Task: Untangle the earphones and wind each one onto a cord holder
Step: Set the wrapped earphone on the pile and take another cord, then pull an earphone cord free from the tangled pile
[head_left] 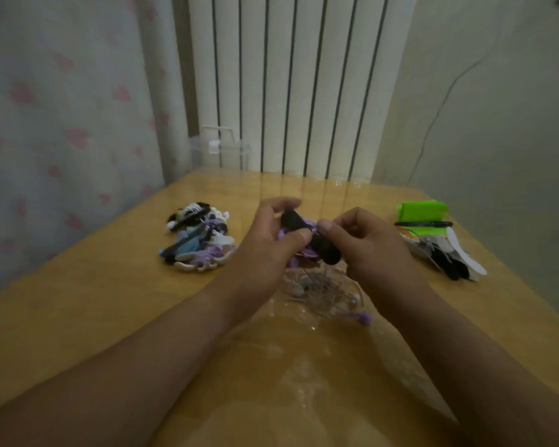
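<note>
My left hand grips a black cord holder held above the middle of the table, thumb pressed on it. Purple earphone cord is partly wrapped around the holder. My right hand pinches the purple cord right beside the holder. Below the hands a loose tangle of pale cord lies on the table, and a purple earbud rests at its near edge.
A pile of wound earphones on holders lies at the left. At the right sit spare black and white holders, a green packet and a black pen. A clear plastic box stands at the table's back edge by the radiator.
</note>
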